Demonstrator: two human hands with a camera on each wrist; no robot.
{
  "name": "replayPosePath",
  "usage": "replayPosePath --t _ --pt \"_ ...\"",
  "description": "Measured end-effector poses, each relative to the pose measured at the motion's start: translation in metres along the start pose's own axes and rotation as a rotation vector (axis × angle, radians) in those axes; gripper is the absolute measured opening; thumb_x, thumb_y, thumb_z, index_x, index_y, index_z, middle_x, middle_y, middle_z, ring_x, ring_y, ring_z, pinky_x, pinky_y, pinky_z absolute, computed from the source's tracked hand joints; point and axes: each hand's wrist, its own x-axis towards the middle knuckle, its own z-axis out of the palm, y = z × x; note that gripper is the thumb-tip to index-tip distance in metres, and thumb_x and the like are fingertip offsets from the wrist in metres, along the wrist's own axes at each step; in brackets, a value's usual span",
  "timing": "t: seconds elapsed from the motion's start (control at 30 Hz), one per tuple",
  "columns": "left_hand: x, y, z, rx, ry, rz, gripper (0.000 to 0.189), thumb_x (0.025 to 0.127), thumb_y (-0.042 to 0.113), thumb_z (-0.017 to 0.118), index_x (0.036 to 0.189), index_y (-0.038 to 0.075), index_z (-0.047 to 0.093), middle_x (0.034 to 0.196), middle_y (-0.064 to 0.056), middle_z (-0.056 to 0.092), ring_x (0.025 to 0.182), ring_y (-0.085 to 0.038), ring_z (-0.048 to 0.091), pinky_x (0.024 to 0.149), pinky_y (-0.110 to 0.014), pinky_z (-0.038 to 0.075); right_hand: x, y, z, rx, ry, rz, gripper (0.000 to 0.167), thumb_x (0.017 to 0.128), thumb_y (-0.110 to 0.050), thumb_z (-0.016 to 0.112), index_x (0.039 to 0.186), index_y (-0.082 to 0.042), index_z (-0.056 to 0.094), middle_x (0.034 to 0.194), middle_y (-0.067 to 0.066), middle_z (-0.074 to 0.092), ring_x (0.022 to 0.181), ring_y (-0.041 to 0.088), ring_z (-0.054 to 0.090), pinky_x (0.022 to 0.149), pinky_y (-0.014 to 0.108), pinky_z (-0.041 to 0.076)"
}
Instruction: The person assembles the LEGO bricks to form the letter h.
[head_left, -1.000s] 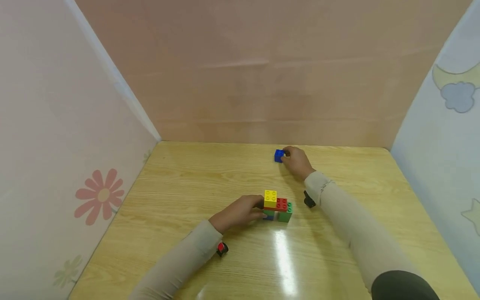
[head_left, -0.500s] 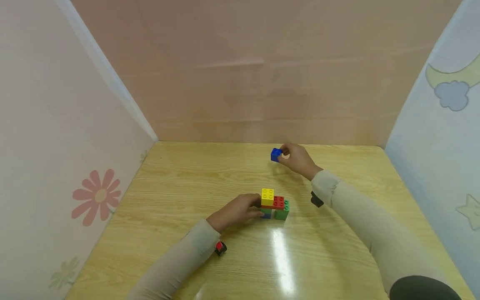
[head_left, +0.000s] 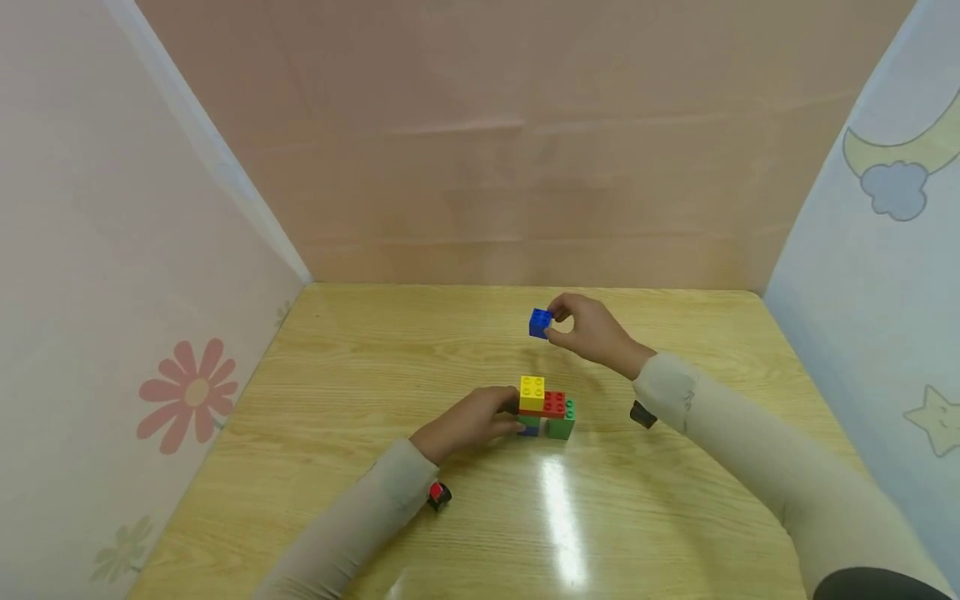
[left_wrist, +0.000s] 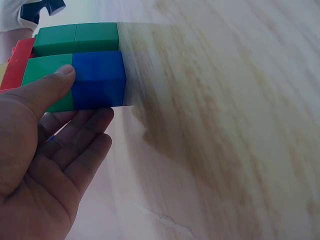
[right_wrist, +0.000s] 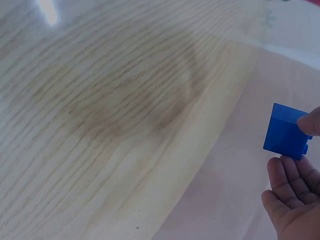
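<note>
A small block structure stands in the middle of the table. Its left column has a blue block [left_wrist: 99,80] at the bottom and a green block above; its right column is green blocks [head_left: 560,427]. A red block [head_left: 554,404] bridges the two columns, topped at the left by a yellow block [head_left: 532,392]. My left hand [head_left: 474,423] holds the left column, its thumb on the green block's side. Farther back, my right hand [head_left: 595,332] pinches a loose blue block [head_left: 540,323] between thumb and fingers, above the tabletop.
The wooden table [head_left: 375,350] meets a brownish backdrop [head_left: 480,167] at its far edge. Patterned walls with a flower [head_left: 197,392] and a star [head_left: 937,421] flank it left and right.
My right hand has lifted the blue block off the table near the back edge and brought it slightly left and nearer. My left hand stays on the structure.
</note>
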Motion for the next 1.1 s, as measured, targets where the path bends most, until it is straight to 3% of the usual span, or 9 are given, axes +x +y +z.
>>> replayPosePath --t 0.5,1.1 --pt "0.003 -0.002 0.001 0.001 0.002 0.046 0.034 0.092 0.029 0.069 0.123 0.019 0.060 0.117 0.011 0.064 0.110 -0.004 0.059 0.096 -0.026 0.047 -0.038 -0.043 -0.022 -0.041 0.004 -0.143 0.036 0.086 -0.034 0.074 0.111 -0.013 0.059 0.103 0.001 0.064 0.093 0.016 0.059 0.084 0.041 0.051" --pt "0.001 -0.001 0.002 0.007 0.008 0.067 0.032 0.093 0.028 0.068 0.122 0.017 0.060 0.114 0.010 0.065 0.109 -0.006 0.060 0.095 -0.026 0.048 -0.078 -0.073 -0.029 -0.054 -0.005 -0.363 0.036 0.082 -0.028 0.078 0.111 -0.015 0.060 0.099 -0.010 0.062 0.090 0.006 0.058 0.081 0.032 0.053"
